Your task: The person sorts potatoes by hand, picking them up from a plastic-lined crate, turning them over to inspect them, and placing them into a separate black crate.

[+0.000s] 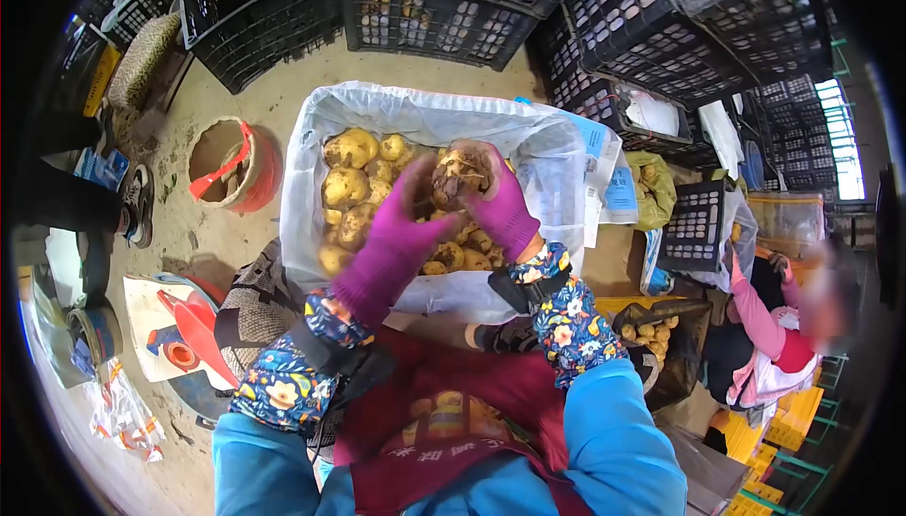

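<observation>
Evidently the lined bin (425, 98) anchors the spot: stacked black crates (444, 21) stand beyond its far side, perhaps so that they are near without crowding the worker. Well off to its right sits another person (769, 332) in pink sleeves. Just beside the near right corner of the bin, a dark bag (689, 351) gapes around small pale potatoes (653, 335). To the left of the bin a red bucket (261, 181) stands on the floor, probably close enough for easy reach. The pale liner folds over the bin's rim, likely to shield the contents from hard edges.

Over the bin, the gloved right hand (505, 207) curls around one side of the soiled potato (460, 174), fingers closed on it. The left hand (401, 228) faces it from the other side, thumb and fingers spread apart; whether they press on it cannot be told. Holding it above the heap seems to keep loose dirt or a slip within the liner.

Yellow potatoes (346, 186) lie beneath, smudged with earth. The held one looks rounded, much browner and rougher, with dark soil caked across its pale skin.
</observation>
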Tool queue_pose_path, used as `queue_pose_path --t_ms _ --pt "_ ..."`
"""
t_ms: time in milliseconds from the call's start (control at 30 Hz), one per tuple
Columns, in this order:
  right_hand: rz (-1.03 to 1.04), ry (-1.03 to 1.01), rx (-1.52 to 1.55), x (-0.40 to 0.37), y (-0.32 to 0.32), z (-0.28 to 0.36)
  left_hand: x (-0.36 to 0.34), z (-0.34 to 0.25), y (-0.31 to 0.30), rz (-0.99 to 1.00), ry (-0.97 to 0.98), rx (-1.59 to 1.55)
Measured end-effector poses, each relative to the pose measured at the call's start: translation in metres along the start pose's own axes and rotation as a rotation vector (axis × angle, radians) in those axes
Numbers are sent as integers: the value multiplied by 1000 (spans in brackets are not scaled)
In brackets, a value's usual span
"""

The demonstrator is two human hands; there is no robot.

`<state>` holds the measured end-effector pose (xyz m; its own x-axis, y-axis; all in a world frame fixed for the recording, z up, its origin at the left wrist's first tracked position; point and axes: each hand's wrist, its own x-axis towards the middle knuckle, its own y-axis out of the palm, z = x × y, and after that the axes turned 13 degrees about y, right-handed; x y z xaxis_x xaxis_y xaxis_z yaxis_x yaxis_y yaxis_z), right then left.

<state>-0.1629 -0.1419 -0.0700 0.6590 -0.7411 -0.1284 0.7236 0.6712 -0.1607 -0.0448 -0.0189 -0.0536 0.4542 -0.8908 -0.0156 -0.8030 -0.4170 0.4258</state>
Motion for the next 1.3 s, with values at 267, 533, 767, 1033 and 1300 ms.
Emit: queue_pose_path --t_ms 267,533,767,1033,1300 --pt "-168 302 72 -20 -29 -5 -13 -32 14 211 -98 59" --pt "-107 -93 -85 -33 -21 2 -1 -16 5 309 492 782" --pt "-198 208 191 -41 -30 20 -10 -58 12 509 118 131" --pt "-390 -22 -126 -42 -28 0 -7 -58 15 320 -241 -66" --pt "-61 22 55 -64 -24 34 1 -34 13 308 192 241"
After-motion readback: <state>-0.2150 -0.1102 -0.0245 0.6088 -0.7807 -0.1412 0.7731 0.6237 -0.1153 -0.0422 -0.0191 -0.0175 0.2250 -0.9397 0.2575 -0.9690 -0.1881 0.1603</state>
